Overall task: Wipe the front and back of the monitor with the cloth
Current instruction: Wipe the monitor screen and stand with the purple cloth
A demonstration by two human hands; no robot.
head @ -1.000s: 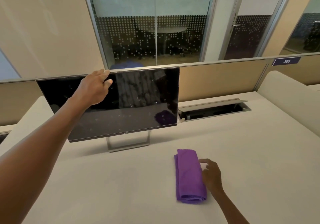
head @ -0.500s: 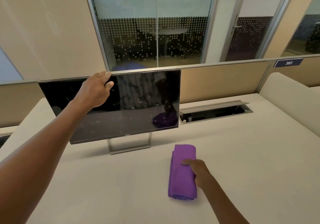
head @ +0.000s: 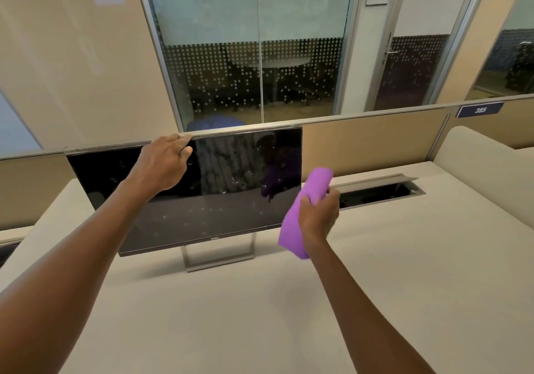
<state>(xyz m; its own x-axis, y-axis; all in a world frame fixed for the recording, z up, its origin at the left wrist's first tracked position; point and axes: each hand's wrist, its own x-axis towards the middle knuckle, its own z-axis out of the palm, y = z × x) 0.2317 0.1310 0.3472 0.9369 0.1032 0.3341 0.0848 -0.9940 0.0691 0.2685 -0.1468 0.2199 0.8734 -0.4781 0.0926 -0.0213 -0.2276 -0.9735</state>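
A black flat monitor [head: 231, 188] stands on a silver stand [head: 219, 255] at the back of the pale desk, its dark screen speckled with droplets and smears. My left hand [head: 164, 165] grips its top edge, fingers curled over the rim and thumb on the glass. My right hand [head: 318, 214] holds a folded purple cloth [head: 300, 214] in the air just off the screen's lower right corner, apart from the glass. The monitor's back is hidden.
The desk [head: 260, 316] stretches wide in front of the stand. An open cable tray [head: 378, 191] is sunk into it to the right of the monitor. A low partition [head: 372, 142] runs behind, and a padded divider [head: 485, 168] rises at the right.
My right hand closed on the purple cloth, lifted it off the desk and raised it toward the screen's right edge. My left hand stayed on the monitor's top edge.
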